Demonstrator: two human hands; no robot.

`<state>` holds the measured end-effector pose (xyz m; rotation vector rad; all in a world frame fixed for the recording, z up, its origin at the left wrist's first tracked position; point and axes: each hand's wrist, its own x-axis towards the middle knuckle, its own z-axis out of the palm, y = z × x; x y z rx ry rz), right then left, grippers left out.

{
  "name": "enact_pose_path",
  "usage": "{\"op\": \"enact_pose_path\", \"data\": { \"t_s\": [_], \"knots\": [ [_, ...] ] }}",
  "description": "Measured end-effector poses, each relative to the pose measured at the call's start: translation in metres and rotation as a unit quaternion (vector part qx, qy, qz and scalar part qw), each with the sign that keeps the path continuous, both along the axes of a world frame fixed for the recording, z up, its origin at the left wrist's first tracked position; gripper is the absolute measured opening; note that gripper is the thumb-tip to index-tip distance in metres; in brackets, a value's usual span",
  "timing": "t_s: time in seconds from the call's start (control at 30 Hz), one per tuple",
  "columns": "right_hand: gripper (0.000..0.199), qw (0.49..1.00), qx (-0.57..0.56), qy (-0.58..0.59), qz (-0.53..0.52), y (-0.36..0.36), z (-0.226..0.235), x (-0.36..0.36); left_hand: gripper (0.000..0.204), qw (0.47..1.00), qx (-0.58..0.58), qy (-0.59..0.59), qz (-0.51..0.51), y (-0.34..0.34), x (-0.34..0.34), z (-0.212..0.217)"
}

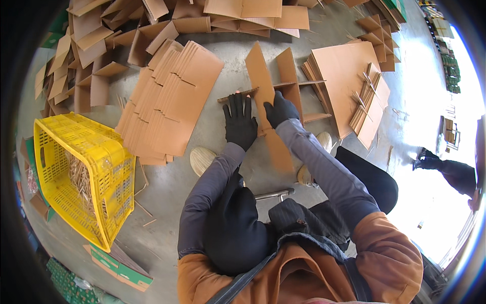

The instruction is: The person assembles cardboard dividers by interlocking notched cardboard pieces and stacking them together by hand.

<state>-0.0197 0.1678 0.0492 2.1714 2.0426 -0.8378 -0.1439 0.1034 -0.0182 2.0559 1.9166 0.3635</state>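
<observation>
Yellow crate: near left, tilted on the floor, thin sticks inside.
Cardboard stack: fanned flat sheets, left of the hands.
Left hand: black glove, fingers spread flat on the cardboard divider.
Right hand: gloved, gripping the divider's upright strip.
Slotted sheets: far right.

Two arms in grey sleeves reach forward side by side. The left hand, in a black glove, lies flat with fingers spread. The right hand, also gloved, curls closed just beside it.
</observation>
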Motion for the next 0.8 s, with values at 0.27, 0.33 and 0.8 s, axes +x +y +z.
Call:
{"op": "enact_pose_path", "data": {
  "t_s": [0.27, 0.33, 0.8],
  "knots": [
    [0.041, 0.999, -0.029, -0.010, -0.036, -0.019, -0.017, -0.014, 0.069, 1.000, -0.003, 0.014, 0.011, 0.000, -0.009, 0.000],
    [0.039, 0.999, 0.013, 0.016, -0.026, -0.009, -0.021, -0.013, 0.064, 1.000, 0.002, 0.008, 0.012, -0.004, -0.005, 0.003],
    [0.035, 0.998, -0.028, -0.020, 0.049, 0.023, -0.032, 0.001, 0.025, 0.957, -0.219, -0.133, -0.136, -0.023, -0.011, 0.006]
  ]
}}
